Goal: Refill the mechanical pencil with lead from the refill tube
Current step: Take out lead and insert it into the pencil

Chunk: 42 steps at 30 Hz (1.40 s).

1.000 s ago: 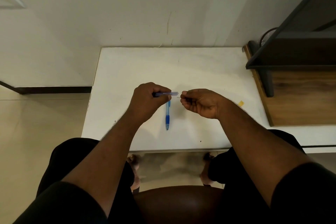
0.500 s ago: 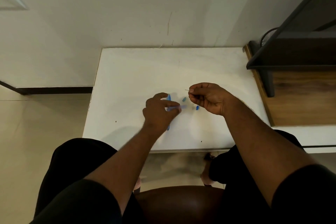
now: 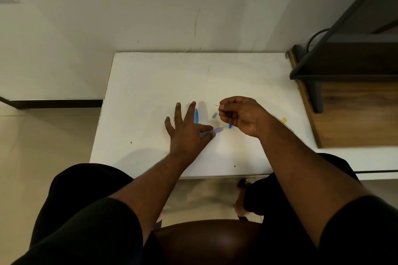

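A single thin lead is pinched in the curled fingers of the right hand, its tip poking out to the left, above the white table. The left hand is spread wide over the table, fingers fanned and closed on nothing that can be made out; under its thumb side lies the pale, translucent refill tube, flat on the surface, and whether it is touched or merely covered cannot be told. The blue mechanical pencil lies on the table just beyond the left fingers, partly hidden by them. Two small blue pieces are seen close to the right hand: one short cap-like piece between the two hands, another blue bit at the heel of the right fist — which belongs to the pencil and which to the tube cannot be judged. A small yellow scrap sits apart, by the right wrist.

The pencil is judged to be wanted next, so that the lead can be fed in. The chief risk is the lead itself: it is brittle, and it could be snapped if pinched harder or met off-axis at the pencil's opening. The open tube could be rolled or its remaining leads spilled if brushed by the left palm. The loose blue pieces — small and near the working hand — could be knocked off the table by a careless sweep.
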{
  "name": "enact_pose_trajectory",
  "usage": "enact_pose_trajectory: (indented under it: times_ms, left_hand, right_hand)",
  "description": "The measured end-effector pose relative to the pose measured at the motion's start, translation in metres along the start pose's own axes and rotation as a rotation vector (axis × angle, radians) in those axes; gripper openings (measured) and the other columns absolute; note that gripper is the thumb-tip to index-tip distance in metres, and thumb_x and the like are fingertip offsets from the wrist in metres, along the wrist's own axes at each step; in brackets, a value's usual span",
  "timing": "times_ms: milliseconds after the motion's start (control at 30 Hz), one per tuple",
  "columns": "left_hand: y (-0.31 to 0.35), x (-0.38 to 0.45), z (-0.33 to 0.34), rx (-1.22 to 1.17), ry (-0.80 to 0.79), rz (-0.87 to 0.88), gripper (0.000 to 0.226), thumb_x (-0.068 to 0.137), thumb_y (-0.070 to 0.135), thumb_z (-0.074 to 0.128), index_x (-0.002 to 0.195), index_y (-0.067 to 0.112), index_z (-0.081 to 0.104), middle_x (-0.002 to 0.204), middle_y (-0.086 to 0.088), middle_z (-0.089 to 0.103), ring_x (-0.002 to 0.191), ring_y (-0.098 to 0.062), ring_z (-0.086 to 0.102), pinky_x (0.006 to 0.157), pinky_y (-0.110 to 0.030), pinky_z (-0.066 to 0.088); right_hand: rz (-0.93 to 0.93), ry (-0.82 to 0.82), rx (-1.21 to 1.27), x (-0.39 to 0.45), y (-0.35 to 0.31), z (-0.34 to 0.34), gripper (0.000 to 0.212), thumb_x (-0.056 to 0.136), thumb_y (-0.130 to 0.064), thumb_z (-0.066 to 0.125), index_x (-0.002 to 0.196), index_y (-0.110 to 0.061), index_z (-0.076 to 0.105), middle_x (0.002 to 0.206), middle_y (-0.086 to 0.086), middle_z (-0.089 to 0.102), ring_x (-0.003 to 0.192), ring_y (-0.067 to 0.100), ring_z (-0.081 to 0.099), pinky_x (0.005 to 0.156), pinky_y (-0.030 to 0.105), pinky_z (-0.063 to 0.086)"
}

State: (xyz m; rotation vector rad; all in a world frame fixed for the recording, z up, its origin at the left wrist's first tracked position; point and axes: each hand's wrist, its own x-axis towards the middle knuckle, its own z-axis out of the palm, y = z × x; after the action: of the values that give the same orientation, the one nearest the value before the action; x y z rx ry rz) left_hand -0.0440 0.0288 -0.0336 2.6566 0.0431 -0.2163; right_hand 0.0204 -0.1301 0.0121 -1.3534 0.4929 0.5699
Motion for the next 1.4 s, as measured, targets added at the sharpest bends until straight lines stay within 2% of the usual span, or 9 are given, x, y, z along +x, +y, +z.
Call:
enact_pose_trajectory:
  times_ms: [133,233,333,467,567,867,1033,1133,1400]
  left_hand:
    - [0.000,0.004,0.002,0.035,-0.034,0.075,0.036,0.078,0.066,0.054,0.103,0.044,0.069,0.160,0.006,0.007,0.145,-0.022,-0.012,0.112,-0.057,-0.008]
    - [-0.007,0.010,-0.007,-0.136,0.045,0.003,0.034,0.080,0.057,0.060,0.108,0.040,0.068,0.156,0.006,0.023,0.145,-0.020,0.006,0.113,-0.051,0.000]
    - [-0.012,0.017,-0.021,-0.230,0.229,-0.188,0.028,0.085,0.046,0.061,0.105,0.029,0.069,0.132,0.003,0.052,0.125,-0.019,0.042,0.097,-0.035,0.024]
    - [-0.008,0.019,-0.025,-0.057,0.080,-0.291,0.044,0.078,0.060,0.061,0.099,0.022,0.063,0.101,0.002,0.059,0.098,-0.019,0.055,0.081,-0.033,0.030]
    - [-0.011,0.018,-0.019,-0.083,0.039,-0.241,0.031,0.083,0.048,0.062,0.091,0.018,0.064,0.093,0.000,0.062,0.089,-0.017,0.057,0.077,-0.031,0.035]
    - [0.000,0.015,-0.050,-0.659,0.215,-0.073,0.013,0.084,0.022,0.068,0.092,0.012,0.063,0.088,-0.003,0.070,0.079,-0.018,0.066,0.072,-0.027,0.053]
    - [-0.002,0.013,-0.060,-0.640,0.193,0.024,0.026,0.085,0.017,0.068,0.110,0.020,0.062,0.079,0.001,0.066,0.073,-0.010,0.063,0.068,-0.011,0.049]
    - [-0.005,0.013,-0.062,-0.580,0.206,0.066,0.040,0.085,0.015,0.065,0.123,0.026,0.060,0.084,-0.001,0.065,0.075,-0.013,0.061,0.075,-0.022,0.052]
    - [-0.001,0.009,-0.063,-0.492,0.193,0.142,0.032,0.085,0.008,0.062,0.116,0.018,0.062,0.108,0.002,0.070,0.088,-0.017,0.064,0.082,-0.039,0.057]
  right_hand:
    - [-0.028,0.023,-0.033,0.001,-0.001,-0.001,0.010,0.081,0.006,0.066,0.085,-0.003,0.069,0.072,0.009,0.070,0.060,0.018,0.069,0.058,0.025,0.058]
    - [-0.040,0.017,-0.059,0.002,-0.001,-0.001,0.011,0.081,0.007,0.066,0.082,-0.003,0.068,0.066,0.007,0.071,0.058,0.017,0.068,0.057,0.024,0.058]
    - [-0.044,0.025,-0.087,0.003,-0.001,0.000,0.009,0.081,0.006,0.066,0.084,-0.002,0.068,0.073,0.010,0.070,0.058,0.017,0.069,0.060,0.026,0.060]
    - [-0.043,0.013,-0.156,0.002,-0.001,0.004,0.008,0.086,0.002,0.062,0.091,-0.001,0.067,0.080,0.014,0.069,0.059,0.019,0.069,0.061,0.026,0.061]
    - [-0.063,0.008,-0.216,0.000,-0.003,0.007,0.013,0.088,0.000,0.059,0.099,0.002,0.067,0.083,0.014,0.070,0.063,0.021,0.070,0.060,0.027,0.061]
    - [-0.328,0.005,-0.279,-0.014,-0.023,0.011,0.013,0.091,-0.004,0.058,0.097,-0.004,0.069,0.094,0.014,0.071,0.083,0.027,0.070,0.076,0.035,0.061]
    - [-0.522,0.012,-0.238,-0.026,-0.034,0.017,0.013,0.090,-0.004,0.059,0.096,-0.007,0.070,0.093,0.011,0.071,0.086,0.024,0.071,0.079,0.033,0.060]
    - [-0.562,-0.003,-0.246,-0.032,-0.039,0.017,0.012,0.085,0.000,0.064,0.091,-0.008,0.071,0.086,0.009,0.072,0.080,0.022,0.072,0.074,0.034,0.061]
    - [-0.707,0.038,-0.475,-0.039,-0.036,0.024,0.019,0.086,-0.001,0.060,0.096,-0.016,0.068,0.082,0.014,0.071,0.077,0.020,0.073,0.068,0.031,0.061]
